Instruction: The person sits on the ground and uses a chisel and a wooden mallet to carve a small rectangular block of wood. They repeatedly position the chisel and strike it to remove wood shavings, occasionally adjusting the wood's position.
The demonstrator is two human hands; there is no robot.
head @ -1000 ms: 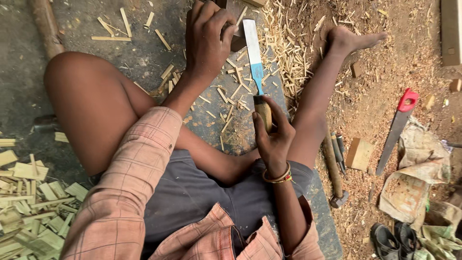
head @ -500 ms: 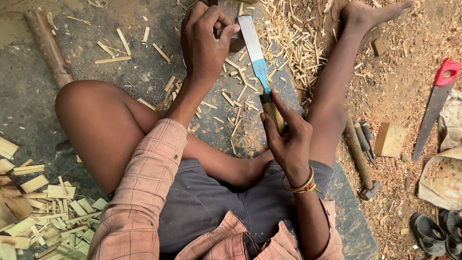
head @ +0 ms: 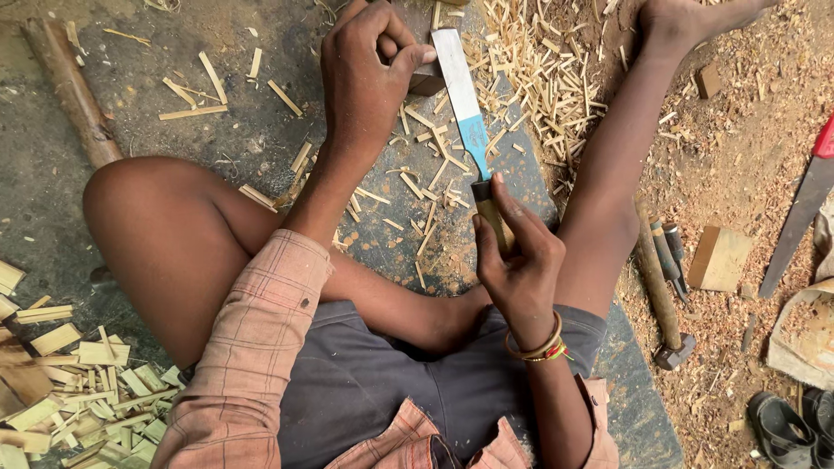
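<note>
A seated person works a broad blade [head: 460,95] against a small wood block [head: 426,80].

The right hand [head: 517,256] grips the blade's wooden handle; the left hand [head: 365,74] curls closed around the block just beside the blade. Wood slivers [head: 539,78] lie scattered beyond both hands.

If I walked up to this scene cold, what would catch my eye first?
Probably the broad-bladed knife at top centre: the right hand grips its wooden handle while the left hand steadies a small wood block against the blade. Pale wood splinters litter the ground around it, and a red-handled saw lies far right.
</note>
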